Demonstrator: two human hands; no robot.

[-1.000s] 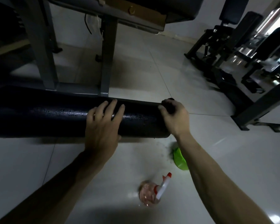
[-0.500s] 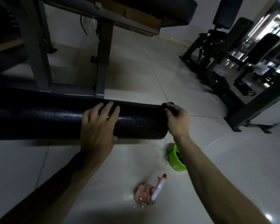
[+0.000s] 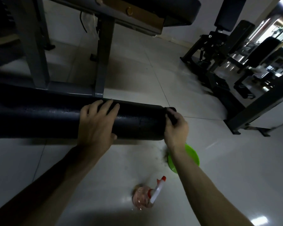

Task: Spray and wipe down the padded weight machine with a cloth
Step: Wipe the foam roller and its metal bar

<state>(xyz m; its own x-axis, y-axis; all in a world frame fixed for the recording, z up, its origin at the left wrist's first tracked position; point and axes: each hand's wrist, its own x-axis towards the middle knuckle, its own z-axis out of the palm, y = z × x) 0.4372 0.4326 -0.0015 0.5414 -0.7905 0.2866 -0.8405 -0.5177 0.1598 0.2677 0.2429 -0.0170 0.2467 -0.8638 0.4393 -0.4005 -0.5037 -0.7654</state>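
Observation:
A long black padded roller (image 3: 39,118) of the weight machine runs across the left and middle of the head view, its skin wet and speckled. My left hand (image 3: 96,123) lies over the top of the roller, fingers spread and curved round it. At the roller's right end my right hand (image 3: 176,129) grips a dark cloth (image 3: 171,115) and presses it against the end face. On the floor below stands a clear spray bottle (image 3: 143,199) with a white and red trigger head.
A green plastic bowl (image 3: 192,154) sits on the white tile floor under my right forearm. The grey steel frame (image 3: 100,62) and padded bench (image 3: 178,12) rise behind the roller. More black gym machines (image 3: 219,51) stand at the right.
My right hand has turned round the roller's end, so the dark cloth now shows above the fingers. My left hand has stayed on the roller.

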